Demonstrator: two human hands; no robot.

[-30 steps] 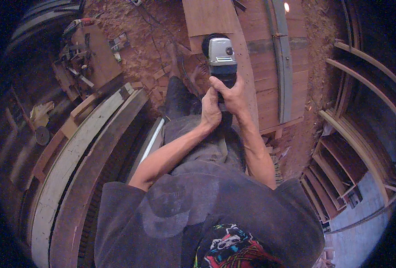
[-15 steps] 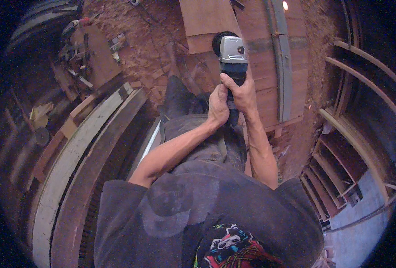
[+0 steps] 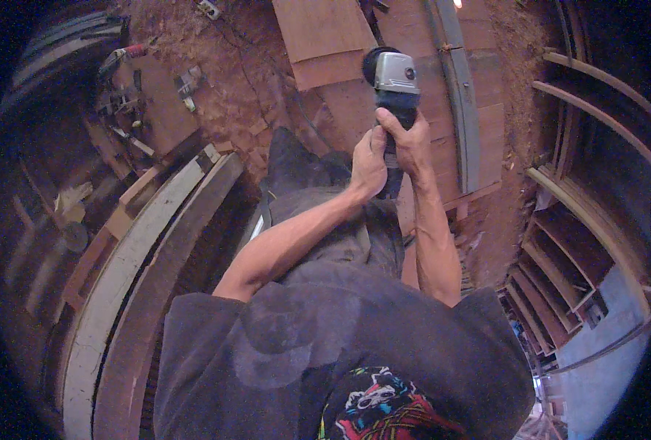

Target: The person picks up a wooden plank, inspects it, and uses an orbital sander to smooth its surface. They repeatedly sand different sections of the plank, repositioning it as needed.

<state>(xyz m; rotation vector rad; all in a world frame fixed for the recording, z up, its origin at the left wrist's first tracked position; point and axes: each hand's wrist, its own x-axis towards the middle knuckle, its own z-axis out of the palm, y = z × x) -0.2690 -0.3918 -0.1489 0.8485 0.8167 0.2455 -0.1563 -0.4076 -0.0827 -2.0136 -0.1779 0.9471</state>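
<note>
Both of my hands are wrapped round an angle grinder (image 3: 396, 72) with a silver head and a dark body. My left hand (image 3: 370, 165) grips the rear of its body, while my right hand (image 3: 411, 141) holds it just behind the head, thumb across the top. A dark round disc (image 3: 373, 66) shows at the head's left side. Under and beyond the tool lie flat brown wooden boards (image 3: 325, 37); whether the disc touches them I cannot tell. A long grey metal-looking bar (image 3: 466, 110) lies on the boards to the right of my hands.
Long thick beams (image 3: 131, 271) run along my left side. Farther left, a brown board (image 3: 162, 103) has tools and scraps around it. Wooden frames (image 3: 560, 257) stand at the right beside a pale blue sheet (image 3: 604, 367). A cord (image 3: 244, 59) trails over the reddish, littered ground.
The angle grinder and both hands have shifted slightly to the right, with the grip unchanged. The surroundings have also moved a little in view.
</note>
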